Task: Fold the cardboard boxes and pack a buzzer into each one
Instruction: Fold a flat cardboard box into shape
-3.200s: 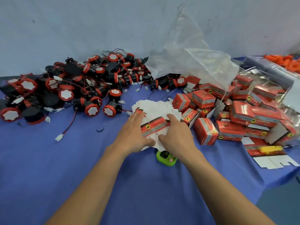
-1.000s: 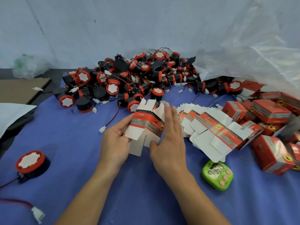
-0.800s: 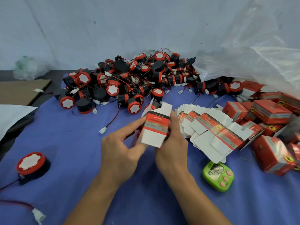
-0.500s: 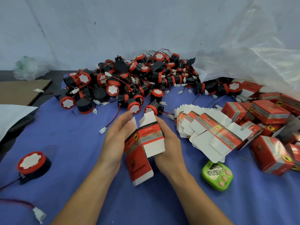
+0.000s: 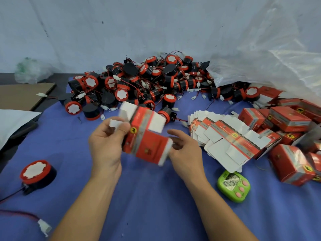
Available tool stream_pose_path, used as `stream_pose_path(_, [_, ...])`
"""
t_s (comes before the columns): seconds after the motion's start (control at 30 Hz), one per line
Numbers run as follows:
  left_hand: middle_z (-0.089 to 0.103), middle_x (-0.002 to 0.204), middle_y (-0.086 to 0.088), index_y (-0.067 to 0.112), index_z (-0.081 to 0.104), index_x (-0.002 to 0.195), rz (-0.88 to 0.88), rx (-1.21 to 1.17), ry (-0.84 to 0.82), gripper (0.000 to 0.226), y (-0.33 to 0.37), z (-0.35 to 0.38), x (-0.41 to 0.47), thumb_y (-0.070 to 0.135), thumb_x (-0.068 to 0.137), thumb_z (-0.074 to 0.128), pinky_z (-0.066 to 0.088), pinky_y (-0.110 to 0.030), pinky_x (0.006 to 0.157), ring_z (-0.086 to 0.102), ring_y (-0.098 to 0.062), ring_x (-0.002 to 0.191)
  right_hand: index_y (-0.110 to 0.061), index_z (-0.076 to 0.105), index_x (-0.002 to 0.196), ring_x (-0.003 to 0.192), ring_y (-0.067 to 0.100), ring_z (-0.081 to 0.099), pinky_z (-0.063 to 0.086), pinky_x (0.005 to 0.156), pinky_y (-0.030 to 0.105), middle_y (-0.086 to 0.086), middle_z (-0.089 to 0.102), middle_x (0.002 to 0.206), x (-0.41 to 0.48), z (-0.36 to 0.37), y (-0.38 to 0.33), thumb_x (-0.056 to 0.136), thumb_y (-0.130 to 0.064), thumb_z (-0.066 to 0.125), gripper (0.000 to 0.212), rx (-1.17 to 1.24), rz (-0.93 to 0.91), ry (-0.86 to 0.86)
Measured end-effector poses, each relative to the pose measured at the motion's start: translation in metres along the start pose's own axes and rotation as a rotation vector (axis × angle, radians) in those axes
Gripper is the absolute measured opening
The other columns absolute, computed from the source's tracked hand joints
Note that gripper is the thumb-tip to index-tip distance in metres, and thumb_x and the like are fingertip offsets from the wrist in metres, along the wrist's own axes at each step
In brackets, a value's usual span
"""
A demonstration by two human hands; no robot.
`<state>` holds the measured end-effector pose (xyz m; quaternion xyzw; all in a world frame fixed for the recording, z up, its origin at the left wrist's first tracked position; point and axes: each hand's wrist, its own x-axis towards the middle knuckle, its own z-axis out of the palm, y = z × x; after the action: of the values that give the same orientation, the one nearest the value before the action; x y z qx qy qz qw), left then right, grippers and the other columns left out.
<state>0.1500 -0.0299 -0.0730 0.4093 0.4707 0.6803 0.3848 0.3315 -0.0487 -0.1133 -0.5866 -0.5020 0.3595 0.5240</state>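
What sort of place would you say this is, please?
Likely a small packing bench: a heap of buzzers, a stack of flat cartons and finished red boxes, plus one half-folded box.

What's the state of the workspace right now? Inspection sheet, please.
Surface: blue cloth.
Job's things: half-folded box held in the air, blurred; flat boxes fanned right of it; buzzer pile behind; lone buzzer near left; closed boxes heaped right.
Clutter: green timer; cardboard sheet far left.
Grippers: left hand pinches the box's flap; right hand at its right edge, fingers curled, contact unclear.
Cables: wires tangled through the pile; white plug near left.
Surroundings: grey wall; clear plastic bag right.
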Motion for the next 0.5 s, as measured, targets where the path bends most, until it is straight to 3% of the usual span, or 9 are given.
stream_pose_path(0.07, [0.072, 0.078, 0.018, 0.042, 0.076, 0.083, 0.244, 0.219, 0.135, 0.022, 0.004, -0.008, 0.001, 0.020, 0.088, 0.077, 0.057, -0.023, 0.061, 0.067, -0.002, 0.075, -0.033, 0.070, 0.121, 0.095, 0.003, 0.071, 0.057, 0.076, 0.020, -0.020, 0.074, 0.105, 0.000, -0.004, -0.001, 0.088, -0.005, 0.065, 0.044, 0.016, -0.005, 0.068])
stream_pose_path(0.17, [0.065, 0.093, 0.034, 0.041, 0.068, 0.102, 0.573, 0.680, 0.132, 0.016, 0.008, -0.008, -0.010, 0.040, 0.086, 0.070, 0.048, -0.030, 0.087, 0.059, -0.015, 0.103, -0.038, 0.067, 0.128, 0.107, -0.002, 0.066, 0.052, 0.081, 0.012, -0.027, 0.069, 0.116, -0.007, -0.004, -0.008, 0.089, -0.006, 0.062, 0.051, 0.026, -0.130, 0.089])
stream_pose_path(0.2, [0.066, 0.095, 0.035, 0.035, 0.069, 0.101, 0.696, 0.758, 0.066, 0.014, 0.006, -0.003, -0.016, 0.036, 0.087, 0.071, 0.041, -0.028, 0.094, 0.055, -0.013, 0.099, -0.041, 0.064, 0.132, 0.112, -0.003, 0.063, 0.051, 0.084, 0.012, -0.029, 0.066, 0.122, -0.010, -0.002, -0.011, 0.089, -0.006, 0.063, 0.056, 0.002, -0.191, 0.073])
stream_pose_path(0.27, [0.074, 0.090, 0.019, 0.028, 0.074, 0.092, 0.881, 0.831, -0.129, 0.007, 0.000, 0.010, -0.026, 0.022, 0.090, 0.072, 0.031, -0.026, 0.105, 0.057, -0.009, 0.082, -0.045, 0.053, 0.144, 0.124, -0.001, 0.057, 0.048, 0.095, 0.014, -0.030, 0.058, 0.137, -0.015, 0.002, -0.013, 0.088, -0.009, 0.066, 0.067, -0.096, -0.315, 0.026])
stream_pose_path(0.4, [0.074, 0.080, 0.009, 0.018, 0.077, 0.089, 0.962, 0.918, -0.248, 0.011, -0.012, 0.023, -0.035, 0.011, 0.094, 0.070, 0.029, -0.030, 0.106, 0.065, -0.016, 0.069, -0.037, 0.032, 0.158, 0.146, 0.001, 0.036, 0.033, 0.113, 0.015, -0.025, 0.040, 0.157, -0.019, 0.007, -0.014, 0.087, -0.005, 0.067, 0.084, -0.214, -0.479, 0.021])
stream_pose_path(0.5, [0.077, 0.091, 0.008, 0.018, 0.078, 0.103, 0.961, 0.897, -0.264, 0.014, -0.014, 0.028, -0.035, 0.013, 0.093, 0.070, 0.029, -0.029, 0.109, 0.066, -0.013, 0.078, -0.046, 0.026, 0.156, 0.147, 0.003, 0.035, 0.039, 0.116, 0.029, -0.023, 0.037, 0.159, -0.019, 0.005, -0.016, 0.086, -0.001, 0.062, 0.090, -0.240, -0.465, -0.036])
